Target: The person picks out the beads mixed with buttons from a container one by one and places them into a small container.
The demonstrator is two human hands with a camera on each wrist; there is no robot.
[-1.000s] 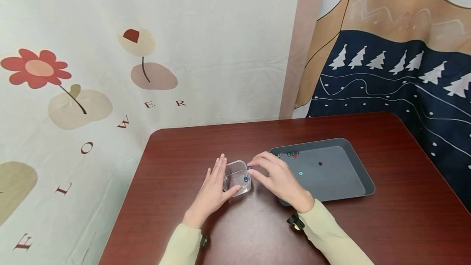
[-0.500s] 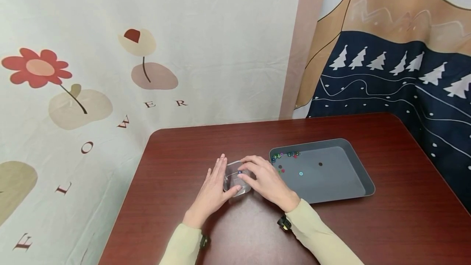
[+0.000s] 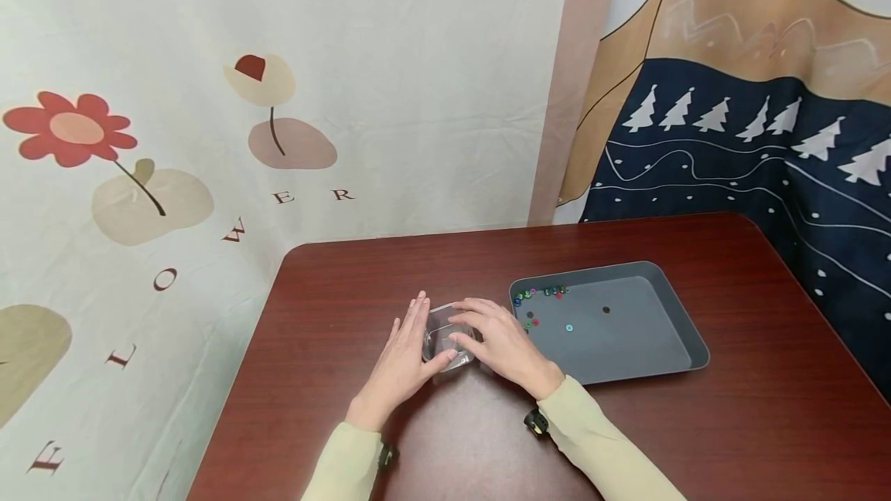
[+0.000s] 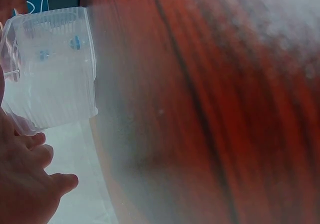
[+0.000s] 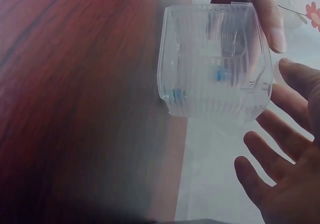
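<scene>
A clear plastic container (image 3: 440, 340) stands on the table between the hands. My left hand (image 3: 397, 368) lies along its left side with straight fingers, the thumb at the near rim. Over the container's right side reaches my right hand (image 3: 506, 346), thumb and fingertips apart, with nothing visible between them. Through the ribbed wall in the right wrist view, one blue bead (image 5: 176, 95) shows low down and another blue bead (image 5: 220, 74) higher up. Spread fingers of the right hand are plain in that view. From the head, the right hand hides part of the container's inside.
A grey tray (image 3: 636, 342) sits right of the container. Several small coloured beads (image 3: 555, 291) cluster along its back left edges. A light blue ring-shaped bead (image 3: 569, 328) and a dark one (image 3: 606, 310) lie apart on its floor. Printed curtains hang behind the table (image 3: 376, 277).
My right hand has moved left from beside the container to over it, carrying a blue bead, and its fingers have let the bead go. The left hand has stayed in place.
</scene>
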